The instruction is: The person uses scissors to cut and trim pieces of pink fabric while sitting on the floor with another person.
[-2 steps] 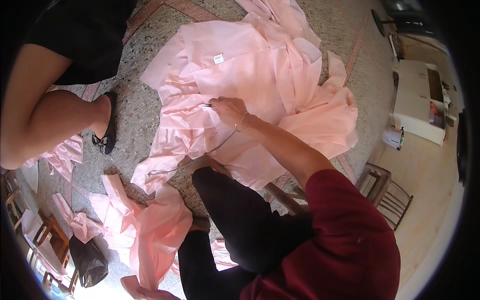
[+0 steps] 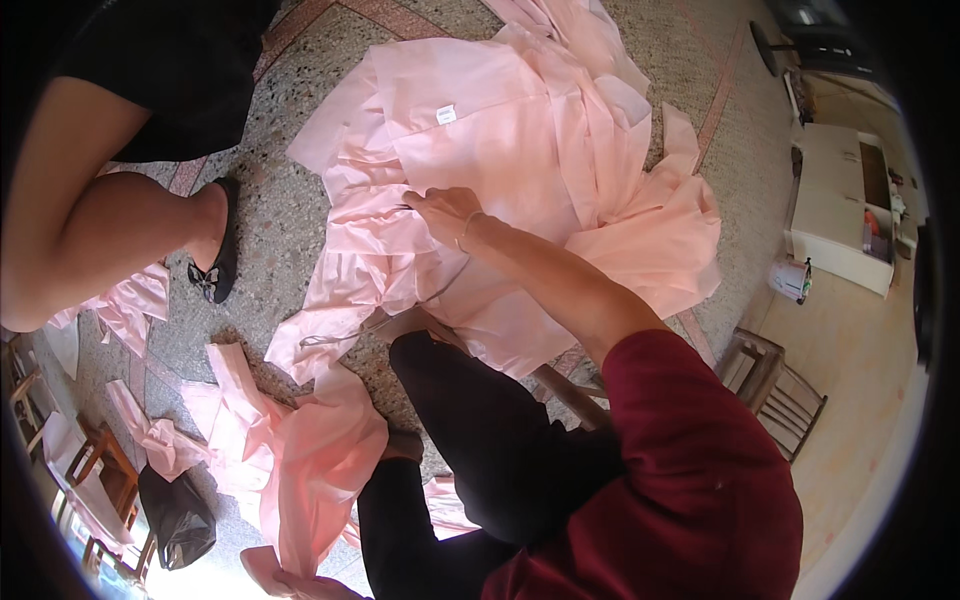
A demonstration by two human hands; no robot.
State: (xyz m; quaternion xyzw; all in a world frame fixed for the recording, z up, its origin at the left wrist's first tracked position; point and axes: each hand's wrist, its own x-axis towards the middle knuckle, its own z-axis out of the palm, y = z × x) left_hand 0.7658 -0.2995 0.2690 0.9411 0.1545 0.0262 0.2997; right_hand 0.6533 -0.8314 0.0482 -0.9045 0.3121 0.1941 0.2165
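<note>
My right hand [image 2: 445, 214] is closed around a small dark pointed tool [image 2: 406, 206], of which only the tip shows. It rests over a large pale pink cloth garment [image 2: 480, 160], spread in folds on the floor, near a gathered, ruffled part. A small white label [image 2: 446, 114] lies on the cloth above the hand. From below the wrist a thin grey cord [image 2: 435, 295] trails across the fabric and ends in a loop towards the lower left. The tool's kind cannot be made out. My left hand does not show.
More pink garments [image 2: 320, 450] lie crumpled at lower left, beside a black plastic bag [image 2: 177, 520]. Another person's bent leg [image 2: 140, 225] and black shoe [image 2: 222, 250] are at left. A wooden chair [image 2: 770, 390], a white cabinet [image 2: 840, 215] and a small tub [image 2: 790, 280] stand at right.
My right hand has shifted slightly left and up over the ruffled cloth, still gripping the tool. The view has moved a little; the garments lie as before.
</note>
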